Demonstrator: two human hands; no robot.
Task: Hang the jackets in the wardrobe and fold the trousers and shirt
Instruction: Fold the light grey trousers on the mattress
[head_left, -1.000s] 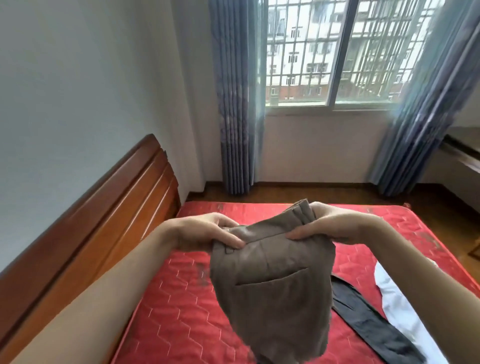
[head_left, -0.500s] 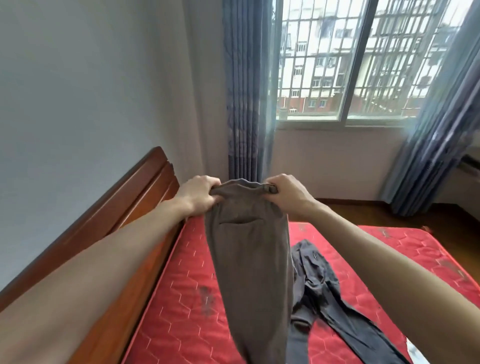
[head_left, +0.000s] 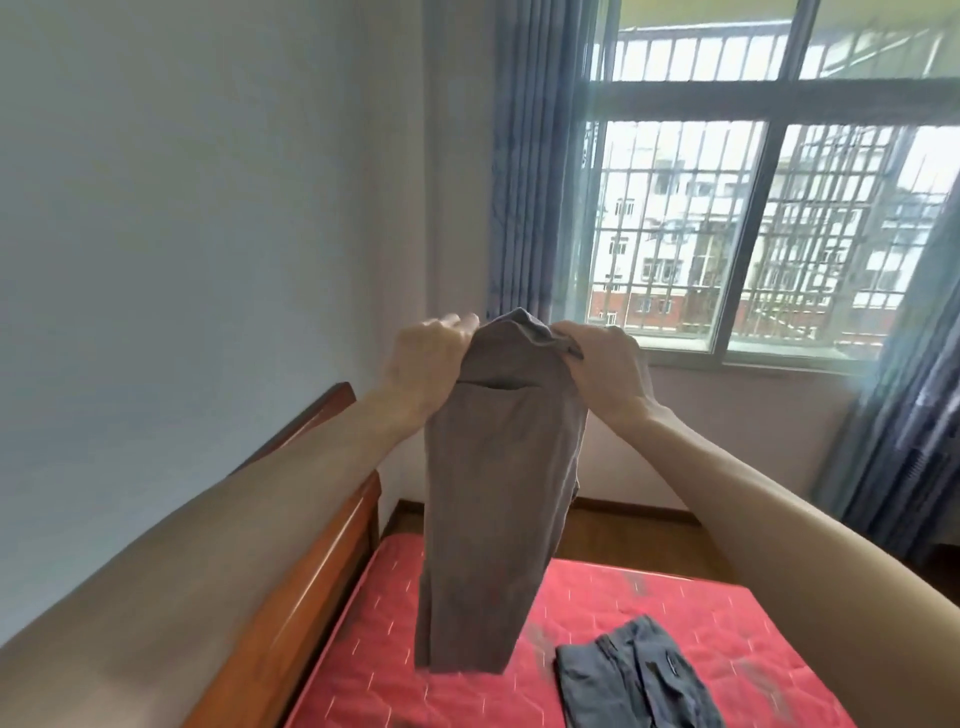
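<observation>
We hold one brown trousers (head_left: 493, 519) aloft above the bed (head_left: 675, 613), left hand (head_left: 423, 364) and right hand (head_left: 608, 369) each gripping its waistband; one grey trousers (head_left: 634, 675) lies on the bed

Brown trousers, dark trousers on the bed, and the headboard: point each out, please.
brown trousers (head_left: 498, 519): head view, middle of the hanging leg panel.
dark trousers (head_left: 639, 675): head view, middle of the crumpled fabric lying on the mattress.
headboard (head_left: 311, 597): head view, wooden top rail.
</observation>
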